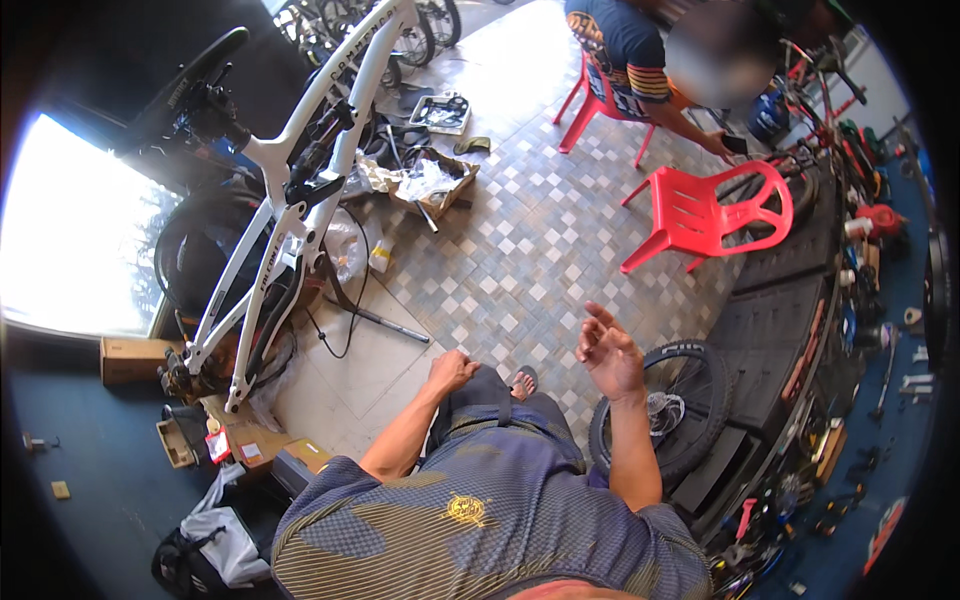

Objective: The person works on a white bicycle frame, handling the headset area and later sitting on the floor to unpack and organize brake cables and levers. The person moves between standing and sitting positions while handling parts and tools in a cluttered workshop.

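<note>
My left hand (pixel 454 371) is low, beside my thigh, with its fingers curled in and no object showing in them. My right hand (pixel 611 358) is raised in front of me, empty, its fingers partly bent and apart. Below and to the right of that hand lies a bicycle wheel (pixel 722 400) with a black tyre and a silver sprocket cassette, partly covered by my right forearm. To my left, a white bicycle frame (pixel 270 160) is held up off the floor, with a black saddle (pixel 208 70) near it. Neither hand touches the frame.
A red plastic chair (pixel 692 212) stands ahead on the right. Behind it a person (pixel 620 50) sits on another red chair (pixel 588 118), holding a dark phone (pixel 735 144). An open cardboard box (pixel 440 192) with plastic wrapping lies beyond the frame. Tools (pixel 885 370) line the right wall.
</note>
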The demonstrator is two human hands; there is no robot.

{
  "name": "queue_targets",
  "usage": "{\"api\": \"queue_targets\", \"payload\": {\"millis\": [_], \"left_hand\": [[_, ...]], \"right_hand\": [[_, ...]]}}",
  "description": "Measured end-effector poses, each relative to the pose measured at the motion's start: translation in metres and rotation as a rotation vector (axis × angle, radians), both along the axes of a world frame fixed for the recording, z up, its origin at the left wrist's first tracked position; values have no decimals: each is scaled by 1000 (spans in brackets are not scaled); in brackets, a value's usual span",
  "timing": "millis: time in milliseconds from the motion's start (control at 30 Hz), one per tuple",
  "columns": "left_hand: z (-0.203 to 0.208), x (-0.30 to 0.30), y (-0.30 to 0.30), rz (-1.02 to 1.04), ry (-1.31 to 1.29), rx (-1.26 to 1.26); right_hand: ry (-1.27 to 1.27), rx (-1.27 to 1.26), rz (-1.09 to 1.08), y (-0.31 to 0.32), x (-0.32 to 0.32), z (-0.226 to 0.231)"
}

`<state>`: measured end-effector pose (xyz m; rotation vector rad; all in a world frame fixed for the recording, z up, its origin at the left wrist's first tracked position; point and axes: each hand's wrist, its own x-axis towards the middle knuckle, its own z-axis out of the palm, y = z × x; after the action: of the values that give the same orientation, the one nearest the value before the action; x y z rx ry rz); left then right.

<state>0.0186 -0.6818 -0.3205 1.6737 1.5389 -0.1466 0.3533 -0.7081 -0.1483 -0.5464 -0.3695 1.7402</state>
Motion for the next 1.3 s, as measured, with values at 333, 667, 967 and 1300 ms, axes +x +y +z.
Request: {"api": "queue_targets", "payload": {"millis": [333,667,967,1300], "left_hand": [[15,-36,8,-221,-222,93],[-66,-119,-45,-927,72,-204],[-59,66,-28,-1073,-499,-26],[63,229,-190,-1116,-591,-79]], "right_hand": [[-120,-13,-231,-84,-81,0],[-414,-32,-506,-225,-164,35],[-1335,-453,-1148,-392,-132,43],[-1887,-1297,-1342,-655,-116,67]]}}
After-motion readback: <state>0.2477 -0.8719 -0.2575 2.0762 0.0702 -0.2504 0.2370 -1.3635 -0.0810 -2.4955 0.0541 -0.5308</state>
